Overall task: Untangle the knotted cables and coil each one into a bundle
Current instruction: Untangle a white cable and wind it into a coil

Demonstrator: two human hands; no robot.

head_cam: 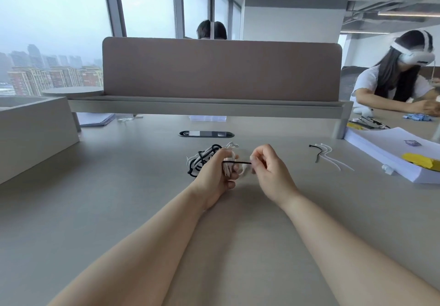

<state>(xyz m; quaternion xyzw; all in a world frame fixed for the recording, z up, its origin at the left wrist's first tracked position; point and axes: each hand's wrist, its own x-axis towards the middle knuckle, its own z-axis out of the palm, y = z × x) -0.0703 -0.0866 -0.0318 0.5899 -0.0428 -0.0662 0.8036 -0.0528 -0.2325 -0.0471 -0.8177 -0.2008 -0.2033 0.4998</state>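
Observation:
A tangle of black and white cables (202,159) lies on the grey table (142,186), just left of my hands. My left hand (217,174) is closed around a bunch of white cable loops (229,166). My right hand (267,166) pinches the end of a thin black cable (237,162) between thumb and fingers. That black strand runs taut and level from my right fingertips to my left hand. The two hands are a short gap apart, above the table.
Loose black and white cable ties (325,154) lie to the right. A stack of white paper (390,153) with a yellow object sits at the far right. A cable port (206,134) is ahead, a brown divider (221,70) behind it, a grey box (33,129) left. A person sits at right.

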